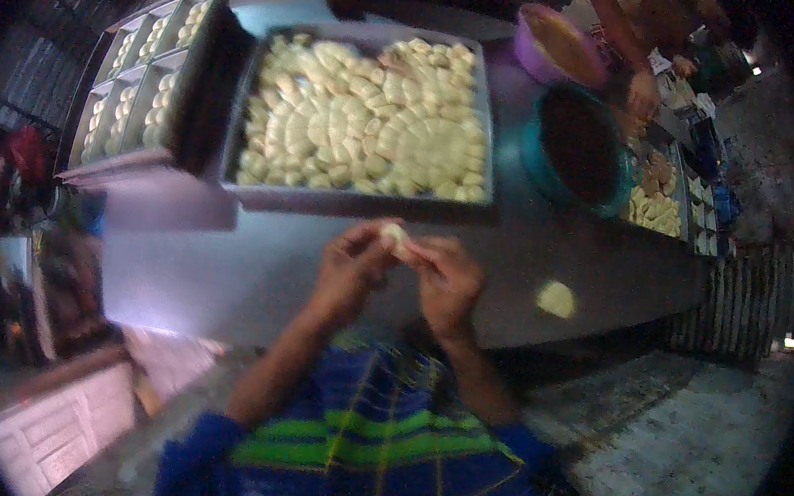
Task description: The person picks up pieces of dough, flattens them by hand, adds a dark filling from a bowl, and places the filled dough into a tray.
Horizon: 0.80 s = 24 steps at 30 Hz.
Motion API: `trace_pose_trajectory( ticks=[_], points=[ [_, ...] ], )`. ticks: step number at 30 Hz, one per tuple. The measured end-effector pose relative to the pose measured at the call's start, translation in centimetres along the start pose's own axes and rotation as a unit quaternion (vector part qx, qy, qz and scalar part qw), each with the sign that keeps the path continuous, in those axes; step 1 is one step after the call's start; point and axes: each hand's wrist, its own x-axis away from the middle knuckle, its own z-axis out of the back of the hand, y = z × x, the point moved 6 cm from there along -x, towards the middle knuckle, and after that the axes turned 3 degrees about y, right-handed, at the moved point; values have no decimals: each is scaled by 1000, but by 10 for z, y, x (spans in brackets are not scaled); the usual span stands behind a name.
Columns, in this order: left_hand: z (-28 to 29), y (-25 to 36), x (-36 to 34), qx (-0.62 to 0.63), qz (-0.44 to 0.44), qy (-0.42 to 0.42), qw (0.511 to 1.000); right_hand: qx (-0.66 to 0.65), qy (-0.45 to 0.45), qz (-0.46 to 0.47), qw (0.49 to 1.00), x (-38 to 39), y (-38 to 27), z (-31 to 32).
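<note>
- Tray [354,205]: filled with dough balls [322,130]; light, even fingertip pressure seems advisable to match them.
- Left hand [351,263] and right hand [451,276]: at the tray's near side, fingers closed, pinching one dough piece [396,239].
- Loose lump [556,300]: near-right of the tray, untouched.
- Dough piece: between fingertips, off the tray's near edge.

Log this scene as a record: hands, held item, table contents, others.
left hand: pinching small pale dough piece
right hand: fingers on the same piece
table, front right: loose dough lump
table, ahead: large tray of dough balls
table, left: compartmented tray holding rows of dough balls
table, right: teal basin, dark contents; purple basin behind
others: co-worker's hand at right
</note>
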Motion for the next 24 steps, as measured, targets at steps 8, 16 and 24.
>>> trace_pose_trajectory(
  ticks=[8,16,24],
  points=[
    [10,-6,-10,24,74,-7,997,165,-140,230,949,-3,-25,1],
    [3,10,6,-210,-77,-41,974,169,-96,184,964,-6,-11,3],
    [5,1,2,-213,-78,-83,970,117,-157,-55,979,-20,8,4]
  ],
)
